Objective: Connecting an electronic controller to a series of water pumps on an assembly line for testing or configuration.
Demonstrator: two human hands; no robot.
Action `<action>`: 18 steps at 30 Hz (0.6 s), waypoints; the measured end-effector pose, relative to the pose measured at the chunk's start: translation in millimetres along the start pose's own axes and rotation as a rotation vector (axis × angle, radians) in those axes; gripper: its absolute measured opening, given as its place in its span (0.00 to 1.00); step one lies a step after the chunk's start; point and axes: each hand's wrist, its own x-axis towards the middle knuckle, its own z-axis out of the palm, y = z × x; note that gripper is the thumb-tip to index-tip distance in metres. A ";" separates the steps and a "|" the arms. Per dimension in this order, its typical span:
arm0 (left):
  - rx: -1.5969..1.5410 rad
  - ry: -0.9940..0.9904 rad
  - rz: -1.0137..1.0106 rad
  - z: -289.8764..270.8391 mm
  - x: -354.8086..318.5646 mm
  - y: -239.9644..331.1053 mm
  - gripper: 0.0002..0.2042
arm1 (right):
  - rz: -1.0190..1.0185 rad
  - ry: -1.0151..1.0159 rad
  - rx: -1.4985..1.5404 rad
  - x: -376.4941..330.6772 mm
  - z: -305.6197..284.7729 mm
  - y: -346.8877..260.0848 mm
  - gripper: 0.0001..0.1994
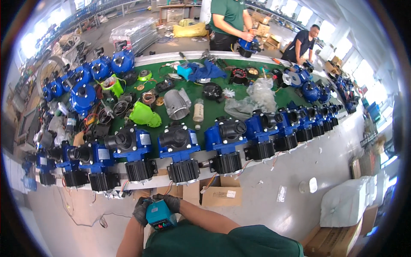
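Observation:
Both my hands, in dark grey gloves, are at a teal box-shaped device (159, 211) with red and dark knobs or terminals on its near face, held close to my body. My left hand (140, 210) grips its left side. My right hand (171, 203) is curled at its far right corner. What the fingertips do at the far end is hidden. Just beyond, a row of blue pump-like units with black ribbed motors (183, 171) stands along the bench edge. Thin coloured wires (209, 183) hang from several of them.
The green-topped bench (201, 92) carries lime-green housings (144, 115), a grey metal housing (176, 105), a bottle (198, 112) and plastic bags (257, 97). An opened cardboard box (220, 196) lies below its edge. A cable (81, 220) trails on the floor. Two people work across the bench.

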 end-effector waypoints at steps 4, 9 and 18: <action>0.054 -0.010 -0.034 9.8 -2.3 7.8 0.09 | 0.019 -0.190 0.012 6.9 -14.4 0.5 0.24; 0.086 0.032 -0.021 12.0 -5.2 9.5 0.08 | -0.014 -0.096 0.004 5.4 -9.2 3.1 0.27; 0.055 0.090 -0.004 16.0 -15.7 12.4 0.08 | 0.014 -0.066 0.016 -15.7 11.0 -1.9 0.23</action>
